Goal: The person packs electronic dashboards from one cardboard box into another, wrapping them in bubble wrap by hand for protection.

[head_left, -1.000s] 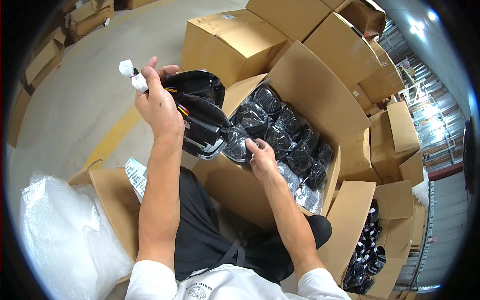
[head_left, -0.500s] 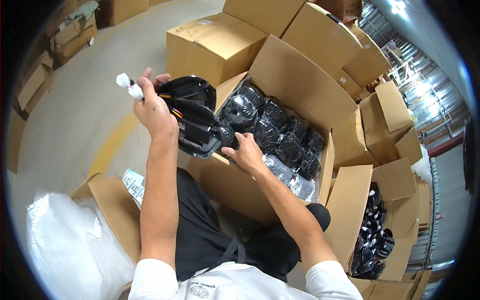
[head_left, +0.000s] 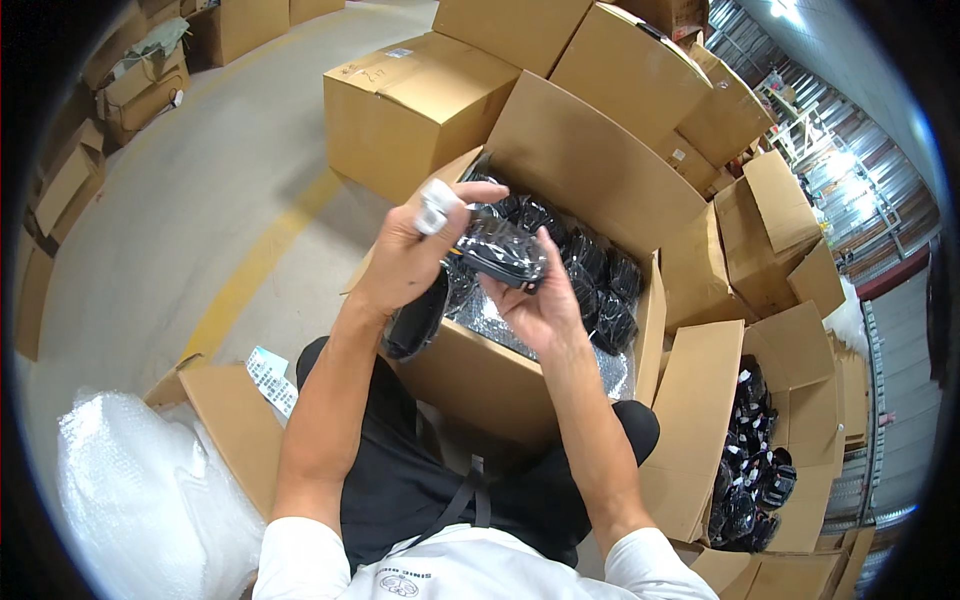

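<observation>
My left hand (head_left: 410, 250) is closed on white plug connectors (head_left: 434, 207), with coloured wire running toward the black housings. Below its wrist hangs one glossy black plastic housing (head_left: 417, 318). My right hand (head_left: 545, 305) cups a second black housing (head_left: 503, 250), its palm under it and the thumb along its right end; this one looks shiny, as if in clear film. Both hands are over an open cardboard box (head_left: 455, 375), in which several film-wrapped black housings (head_left: 612, 318) lie on bubble wrap (head_left: 500, 340).
At the lower right, an open carton (head_left: 690, 440) holds more black parts with white plugs (head_left: 745, 460). A big bundle of bubble wrap (head_left: 140, 490) sits at the lower left beside a carton with a printed sheet (head_left: 272, 380). Closed cartons (head_left: 420, 100) stand behind the box.
My left hand has moved right and down over the box with the housings. My right hand has turned palm up and come under one housing; the two housings are now apart.
</observation>
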The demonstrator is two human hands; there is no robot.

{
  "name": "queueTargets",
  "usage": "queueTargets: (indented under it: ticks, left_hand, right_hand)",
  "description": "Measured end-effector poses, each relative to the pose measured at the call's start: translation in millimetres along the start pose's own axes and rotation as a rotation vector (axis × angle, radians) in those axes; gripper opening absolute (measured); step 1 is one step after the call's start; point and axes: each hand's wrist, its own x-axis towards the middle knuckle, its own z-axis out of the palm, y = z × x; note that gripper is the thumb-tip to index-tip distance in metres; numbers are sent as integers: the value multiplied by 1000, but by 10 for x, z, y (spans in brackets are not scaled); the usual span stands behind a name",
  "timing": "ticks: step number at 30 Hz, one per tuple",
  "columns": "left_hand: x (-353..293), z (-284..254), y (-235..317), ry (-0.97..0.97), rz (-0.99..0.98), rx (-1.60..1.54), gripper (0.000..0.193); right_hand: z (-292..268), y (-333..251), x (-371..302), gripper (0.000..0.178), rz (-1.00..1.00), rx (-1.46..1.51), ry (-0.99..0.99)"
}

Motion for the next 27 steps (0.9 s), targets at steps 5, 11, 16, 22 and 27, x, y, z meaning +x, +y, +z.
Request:
queueTargets:
  ticks: [5, 11, 16, 22, 27]
  left_hand:
    - [7, 34, -95, -71, 92, 415, 39]
    - [-91, 55, -153, -297, 42, 674, 54]
    - [-83, -510, -62, -120, -295, 699, 51]
    - [63, -455, 40, 476, -310, 363, 49]
    - [107, -359, 98, 567, -218, 296, 59]
  right_hand:
    - [88, -266, -83, 34, -180, 16, 30]
    - [-167, -96, 12, 28, -172, -173, 149]
    - [-670, -310, 49, 23, -97, 66, 213]
    - [-1275, -87, 27, 53, -64, -605, 441]
    - [-1327, -19, -71, 75, -288, -929, 530]
